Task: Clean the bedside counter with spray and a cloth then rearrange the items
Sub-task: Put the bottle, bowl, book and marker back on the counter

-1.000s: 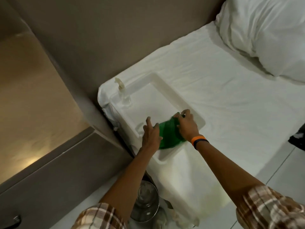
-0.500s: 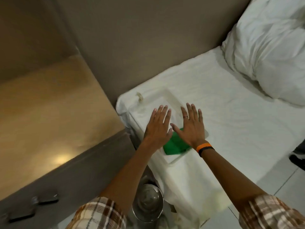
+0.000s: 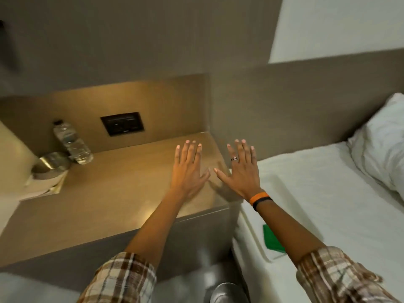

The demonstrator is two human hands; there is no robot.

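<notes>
My left hand is flat and spread above the right end of the wooden bedside counter, holding nothing. My right hand, with a ring and an orange wristband, is spread over the counter's right edge, also empty. The folded green cloth lies in a white tray on the bed, partly hidden under my right forearm. A clear water bottle stands at the counter's back left. The spray bottle is out of sight.
A round metal dish on white paper sits left of the water bottle. A dark socket panel is in the back wall. The white bed and pillow lie right. A metal bin stands below.
The view has swung left from the tray on the bed to the counter. Both hands let go of the green cloth and moved up over the counter's right end, fingers spread.
</notes>
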